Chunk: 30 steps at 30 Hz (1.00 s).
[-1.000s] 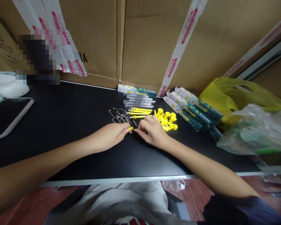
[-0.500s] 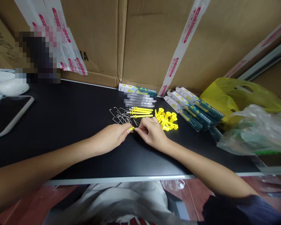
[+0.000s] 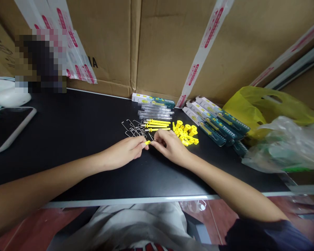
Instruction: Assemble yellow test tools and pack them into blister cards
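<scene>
The table (image 3: 157, 181) extends beneath the grip. Boxes (image 3: 209, 129) lie fanned well to the grip's right, apparently set aside to leave working room. The left hand (image 3: 128, 148) forms a narrow pinch. The right hand (image 3: 171, 144) has thumb and fingers drawn close opposite it; whether they clamp anything cannot be told. Beyond the grip, tubes (image 3: 155, 113), rods (image 3: 158, 123) and hooks (image 3: 133, 128) lie grouped by kind, presumably for easy selection. Caps (image 3: 185, 132) lie to its right, just beyond the right hand. The yellow piece (image 3: 147, 142) sits in the left pinch, one end exposed, probably for right-fingertip access.
</scene>
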### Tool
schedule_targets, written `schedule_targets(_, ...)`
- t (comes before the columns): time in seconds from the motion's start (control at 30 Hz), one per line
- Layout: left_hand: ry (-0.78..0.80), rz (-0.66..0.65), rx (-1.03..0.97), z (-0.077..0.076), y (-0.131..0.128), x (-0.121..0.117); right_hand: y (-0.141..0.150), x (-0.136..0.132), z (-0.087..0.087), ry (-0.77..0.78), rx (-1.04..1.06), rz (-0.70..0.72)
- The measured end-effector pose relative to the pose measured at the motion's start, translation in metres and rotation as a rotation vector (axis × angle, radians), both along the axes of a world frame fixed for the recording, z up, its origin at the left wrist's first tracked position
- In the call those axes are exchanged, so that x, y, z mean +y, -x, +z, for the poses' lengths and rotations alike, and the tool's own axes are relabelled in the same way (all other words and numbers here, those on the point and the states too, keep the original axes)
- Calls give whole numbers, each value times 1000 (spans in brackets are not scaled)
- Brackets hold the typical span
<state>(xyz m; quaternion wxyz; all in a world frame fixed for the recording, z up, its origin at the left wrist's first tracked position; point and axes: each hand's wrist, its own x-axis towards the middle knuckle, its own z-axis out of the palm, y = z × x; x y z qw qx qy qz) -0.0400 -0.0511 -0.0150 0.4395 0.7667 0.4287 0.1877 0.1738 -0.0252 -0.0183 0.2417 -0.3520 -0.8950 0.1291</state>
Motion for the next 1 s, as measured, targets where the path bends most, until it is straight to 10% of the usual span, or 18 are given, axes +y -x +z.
schedule_targets(1.0, -54, 8, 33, 4, -3, -2, -4, 0, 9, -124, -33, 43)
